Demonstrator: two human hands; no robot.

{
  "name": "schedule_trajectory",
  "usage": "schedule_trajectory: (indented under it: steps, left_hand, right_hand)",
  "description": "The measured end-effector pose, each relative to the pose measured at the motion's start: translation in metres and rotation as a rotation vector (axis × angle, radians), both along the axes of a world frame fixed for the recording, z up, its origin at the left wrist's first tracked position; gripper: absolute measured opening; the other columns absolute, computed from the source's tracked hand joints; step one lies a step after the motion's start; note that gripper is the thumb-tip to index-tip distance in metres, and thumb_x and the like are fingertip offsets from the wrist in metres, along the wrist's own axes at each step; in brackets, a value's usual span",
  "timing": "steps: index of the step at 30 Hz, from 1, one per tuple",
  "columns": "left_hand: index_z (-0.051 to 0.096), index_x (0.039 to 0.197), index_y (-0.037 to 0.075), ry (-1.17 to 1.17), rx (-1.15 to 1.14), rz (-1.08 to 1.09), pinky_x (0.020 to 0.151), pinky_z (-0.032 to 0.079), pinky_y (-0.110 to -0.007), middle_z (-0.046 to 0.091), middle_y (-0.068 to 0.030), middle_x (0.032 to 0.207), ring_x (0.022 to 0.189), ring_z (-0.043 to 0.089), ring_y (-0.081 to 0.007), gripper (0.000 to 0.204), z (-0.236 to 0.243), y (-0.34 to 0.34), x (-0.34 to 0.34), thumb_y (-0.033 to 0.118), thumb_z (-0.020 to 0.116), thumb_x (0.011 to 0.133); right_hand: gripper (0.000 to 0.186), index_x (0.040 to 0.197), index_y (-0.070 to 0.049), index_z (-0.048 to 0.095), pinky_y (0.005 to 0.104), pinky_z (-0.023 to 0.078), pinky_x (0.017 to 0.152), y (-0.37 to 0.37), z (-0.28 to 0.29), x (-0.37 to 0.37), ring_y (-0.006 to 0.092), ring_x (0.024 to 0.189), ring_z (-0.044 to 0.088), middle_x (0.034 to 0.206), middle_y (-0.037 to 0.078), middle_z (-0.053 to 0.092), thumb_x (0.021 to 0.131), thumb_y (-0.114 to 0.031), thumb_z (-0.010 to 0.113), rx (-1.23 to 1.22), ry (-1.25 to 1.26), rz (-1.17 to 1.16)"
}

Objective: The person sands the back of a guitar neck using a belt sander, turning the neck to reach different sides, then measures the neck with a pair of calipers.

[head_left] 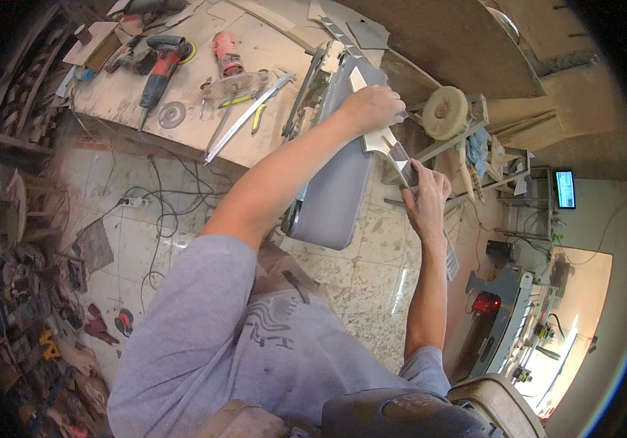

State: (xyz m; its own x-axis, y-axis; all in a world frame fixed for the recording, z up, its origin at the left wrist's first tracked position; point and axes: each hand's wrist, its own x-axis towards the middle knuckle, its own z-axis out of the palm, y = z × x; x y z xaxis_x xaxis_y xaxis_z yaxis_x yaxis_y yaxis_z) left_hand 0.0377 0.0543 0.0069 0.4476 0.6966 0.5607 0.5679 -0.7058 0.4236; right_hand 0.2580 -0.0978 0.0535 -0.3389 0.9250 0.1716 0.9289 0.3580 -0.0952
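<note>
2 hands on 1 pale flat piece (378, 140), long axis 11-to-5 o'clock. Left hand (370, 109) clasps it toward 11; right hand (427, 201) pinches the 5 end. Left is nearer the grey sanding belt (332, 204); can't tell if piece touches.

Counted: one left hand (374, 109), one right hand (427, 198), one pale workpiece (378, 140), one sanding belt (337, 193).
By the worktop's (120, 91) front edge, one grey disc (175, 120) and one polisher (162, 71) are counted; near its front right corner, two yellow handles (258, 118) and one silver strip (247, 120). One buffing wheel (445, 111) and one lit screen (565, 190) are seen off it.
</note>
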Motion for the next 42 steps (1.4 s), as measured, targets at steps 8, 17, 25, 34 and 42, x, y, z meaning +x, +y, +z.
schedule_trajectory:
  steps: [8,17,25,34,42]
  left_hand:
    - [0.073,0.097,0.006,-0.033,-0.030,0.013,0.092,0.053,-0.048,0.071,-0.0152,0.096,0.102,0.066,-0.0357,0.025,-0.003,-0.001,0.000,0.030,0.067,0.095]
    - [0.072,0.097,0.001,-0.161,-0.232,0.066,0.089,0.053,-0.049,0.070,-0.0174,0.097,0.102,0.066,-0.0383,0.026,0.000,-0.004,0.002,0.026,0.076,0.088]
    - [0.074,0.095,0.002,-0.197,-0.286,0.052,0.089,0.054,-0.048,0.072,-0.0174,0.098,0.102,0.069,-0.0375,0.027,0.004,-0.006,0.002,0.027,0.080,0.086]
    - [0.074,0.093,0.003,-0.237,-0.239,0.078,0.091,0.055,-0.047,0.072,-0.0170,0.097,0.103,0.069,-0.0364,0.023,0.004,-0.018,0.002,0.024,0.080,0.085]
    - [0.072,0.092,0.000,-0.255,-0.274,0.069,0.089,0.053,-0.048,0.071,-0.0186,0.096,0.101,0.068,-0.0386,0.027,0.004,-0.019,0.003,0.025,0.081,0.086]
  right_hand:
    - [0.069,0.142,-0.009,0.054,0.0532,0.028,0.118,0.000,-0.003,0.002,0.0349,0.121,0.055,0.122,0.016,0.065,0.076,-0.003,0.074,0.021,0.022,0.007]
    - [0.070,0.142,-0.009,0.054,0.0524,0.029,0.117,0.004,-0.004,0.006,0.0366,0.120,0.054,0.123,0.016,0.065,0.075,-0.001,0.073,-0.010,0.037,-0.001]
    - [0.066,0.142,-0.009,0.055,0.0508,0.028,0.118,0.000,-0.002,0.007,0.0358,0.123,0.053,0.125,0.014,0.065,0.078,-0.007,0.073,-0.024,0.036,-0.008]
    - [0.066,0.141,-0.010,0.056,0.0495,0.028,0.117,-0.003,-0.002,0.009,0.0348,0.123,0.054,0.125,0.013,0.066,0.077,-0.007,0.074,-0.041,0.059,-0.020]
    - [0.066,0.140,-0.011,0.058,0.0482,0.028,0.117,0.002,0.003,0.011,0.0333,0.121,0.054,0.125,0.012,0.066,0.076,-0.005,0.073,-0.062,0.070,0.003]
